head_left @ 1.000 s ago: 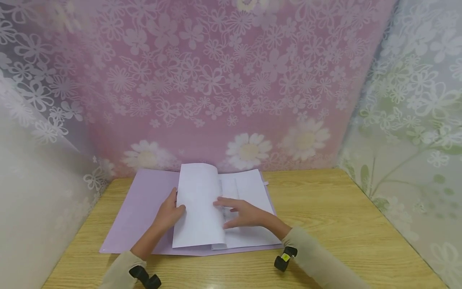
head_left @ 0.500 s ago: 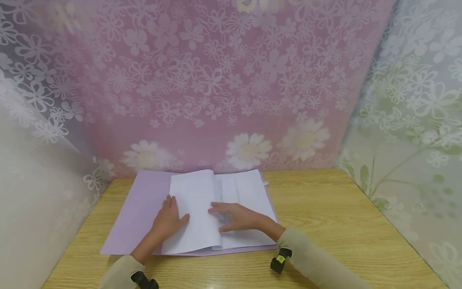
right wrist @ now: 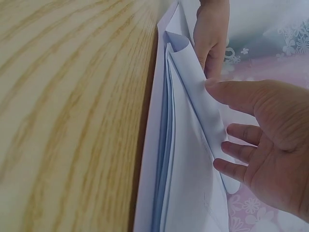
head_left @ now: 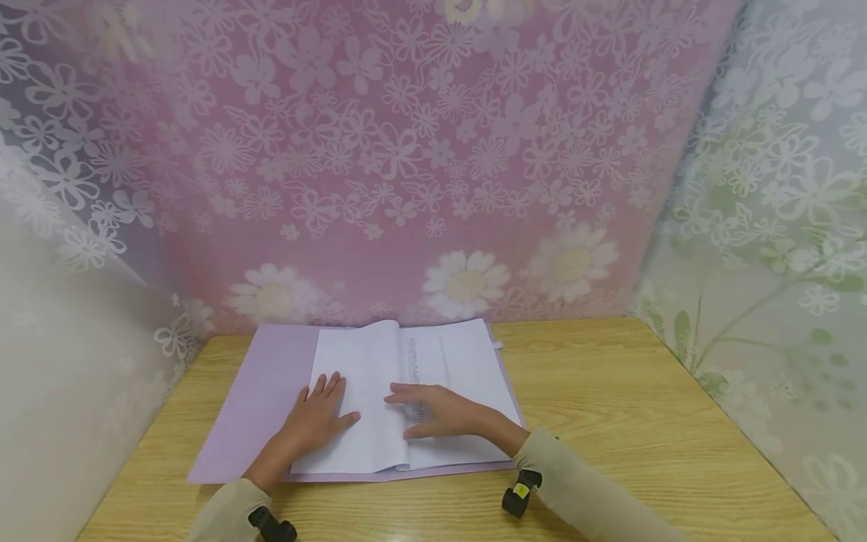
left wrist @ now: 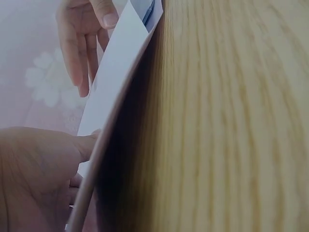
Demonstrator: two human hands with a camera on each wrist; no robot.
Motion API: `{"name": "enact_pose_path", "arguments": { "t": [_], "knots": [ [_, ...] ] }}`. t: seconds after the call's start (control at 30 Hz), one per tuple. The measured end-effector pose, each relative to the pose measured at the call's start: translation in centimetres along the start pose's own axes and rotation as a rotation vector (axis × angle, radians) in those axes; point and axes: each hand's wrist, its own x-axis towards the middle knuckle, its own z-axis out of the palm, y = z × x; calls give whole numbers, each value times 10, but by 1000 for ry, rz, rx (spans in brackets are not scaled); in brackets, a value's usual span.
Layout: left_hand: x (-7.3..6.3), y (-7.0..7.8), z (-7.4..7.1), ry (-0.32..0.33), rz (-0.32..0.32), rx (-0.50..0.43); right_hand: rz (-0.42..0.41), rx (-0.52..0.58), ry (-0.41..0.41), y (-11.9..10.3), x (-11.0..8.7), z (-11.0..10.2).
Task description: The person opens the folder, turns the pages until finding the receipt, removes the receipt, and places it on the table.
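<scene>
A lilac folder (head_left: 233, 421) lies opened on the table, with white sheets inside it. One white page (head_left: 359, 361) is turned over to the left and bulges near the fold. My left hand (head_left: 317, 421) rests on that page with its fingers stretched out. At the fold, my right hand (head_left: 440, 410) has its thumb and fingers apart, close to the curled part of the page. In the right wrist view the fingertips (right wrist: 229, 166) lie against the curled sheet (right wrist: 198, 72). On the right-hand sheet (head_left: 467, 361), columns of small print show partly behind the right hand.
The wood-grain table (head_left: 609, 406) extends in front of the folder and to its right. Behind stands a pink floral backdrop (head_left: 433, 150), with a pale floral panel (head_left: 779, 263) on the right. A small tab (head_left: 498, 345) sticks out from the folder's right edge.
The turned page has come down to the left and lies flatter. My left hand has gone from gripping its edge to resting on it. The right hand has shifted slightly left and toward me.
</scene>
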Motion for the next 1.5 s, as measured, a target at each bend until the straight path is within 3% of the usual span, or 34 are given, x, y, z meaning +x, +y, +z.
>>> {"name": "enact_pose_path", "arguments": {
  "t": [0.2,0.4,0.6,0.9,1.23,1.5],
  "knots": [
    [1,-3,2,-27,-2,4,-1,-41,15,-1,1,-6],
    [1,-3,2,-50,-5,-4,49,-37,86,7,-3,-29],
    [1,-3,2,-45,3,-13,79,-64,199,30,-9,-62],
    [0,-3,-1,-53,-2,-13,214,-27,324,75,-20,-102],
    [0,-2,-6,-37,0,-6,229,-5,417,115,-27,-110],
    [-1,-1,-6,-47,-12,-13,247,94,427,137,-24,-106]
  ]
}}
